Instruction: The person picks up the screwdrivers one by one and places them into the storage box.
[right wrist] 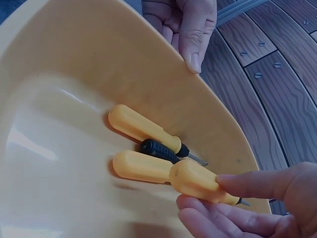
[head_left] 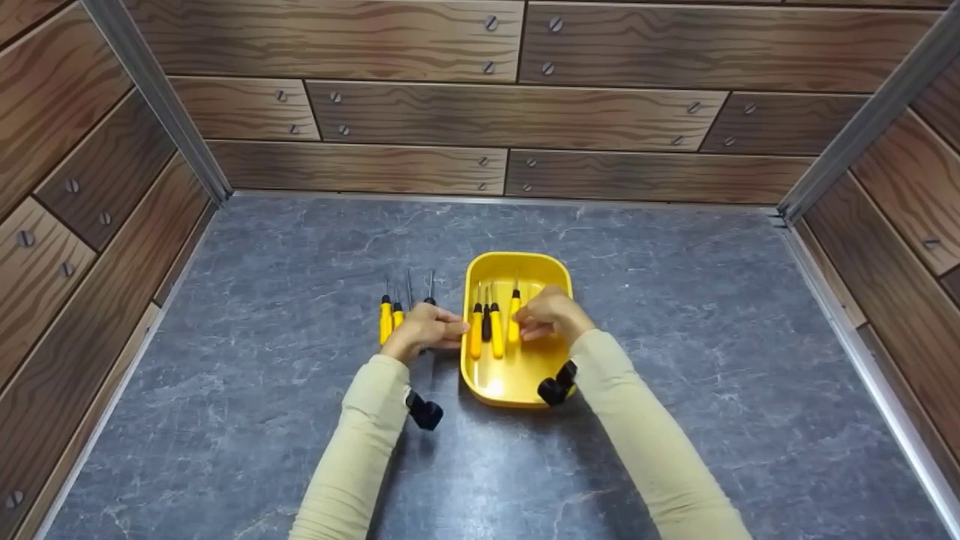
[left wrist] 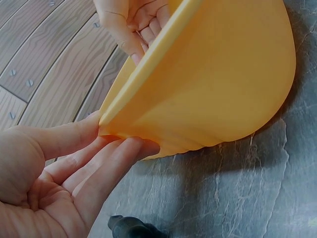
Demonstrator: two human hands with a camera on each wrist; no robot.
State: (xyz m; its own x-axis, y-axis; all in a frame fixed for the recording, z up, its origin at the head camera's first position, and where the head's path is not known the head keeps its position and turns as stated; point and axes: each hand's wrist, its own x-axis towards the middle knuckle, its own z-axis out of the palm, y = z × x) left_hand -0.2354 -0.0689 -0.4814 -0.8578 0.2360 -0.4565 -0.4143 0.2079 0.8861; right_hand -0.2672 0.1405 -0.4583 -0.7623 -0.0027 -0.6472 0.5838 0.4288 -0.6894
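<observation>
- From my remote seat, I first see the wood-pattern left wall; beside it the grey tabletop gives wide room.
- Next I count four tools, two showing yellow handles (the left hand hides the others partly).
- This hand pinches the left rim of the yellow tray, thumb at the edge, fingers outside.
- Inside the tray lie three screwdrivers, two yellow, one black.
- Just right of them, the right hand, nearly closed, pinches one yellow-handled screwdriver at its left, within the tray.
- Farther right, wide room reaches the metal rail.
</observation>
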